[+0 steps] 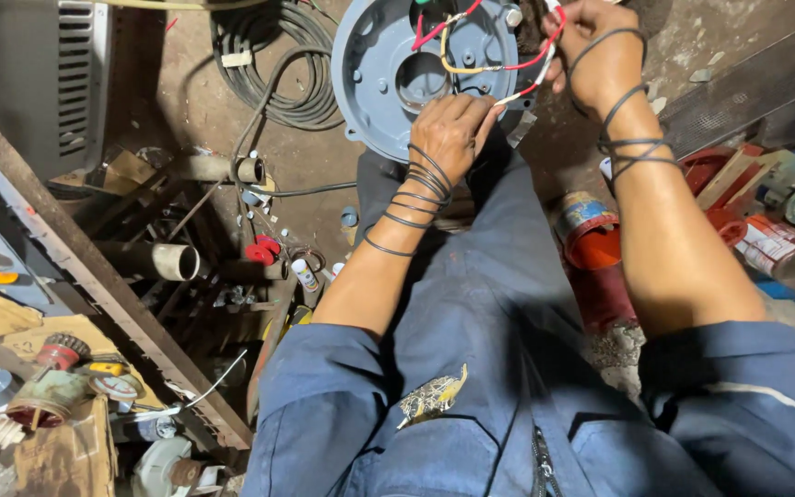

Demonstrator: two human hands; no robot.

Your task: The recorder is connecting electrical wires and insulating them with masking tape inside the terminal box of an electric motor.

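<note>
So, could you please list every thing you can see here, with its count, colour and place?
round grey metal motor cover: one, grey, top centre, in front of the knees
thin insulated wires: several, red, yellow and white, across the cover's opening
coiled black cable: one bundle, black, floor at top left
short metal pipe: one, pale grey, left of the legs
red tin can: one, red, floor by the right forearm
rusty metal beam: one, brown, running diagonally at left
black cords: several loops, black, around both wrists
left hand: fingers pinching a wire end
right hand: gripping the red wires at the cover's edge
</note>
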